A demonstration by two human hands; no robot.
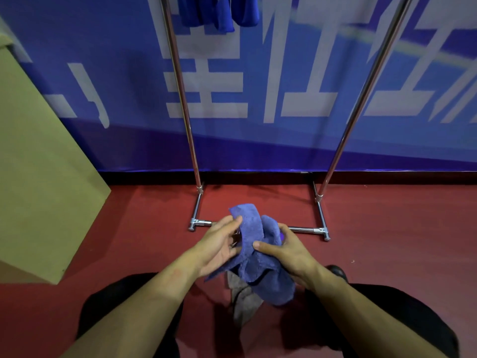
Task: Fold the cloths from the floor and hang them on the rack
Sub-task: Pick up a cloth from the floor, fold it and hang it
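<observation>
Ahead, a blue banner (296,73) with large pale characters fills the wall beyond the fingers, and a red floor (387,241) runs beneath them. To the left of the hands stands a tan cardboard box (44,177). A chrome clothes rack (180,94) rises past the fingertips, its two uprights leaning apart and its base bar lying on the floor just behind the hands. High above the fingers, bright blue cloths (219,11) hang from the top of the rack, cut off by the frame edge.

Between both hands, lifted off the floor, is a crumpled blue-purple terry cloth (260,257). The left hand (219,244) has its fingers nearly straight and slightly spread, the fingertips touching the cloth's upper left edge and the palm against its side. The right hand (289,251) grips the cloth's right side, thumb pressed over the front fold and fingers curled behind it. Below the fingers, a grey cloth (244,303) lies on the floor between the person's dark-trousered knees.
</observation>
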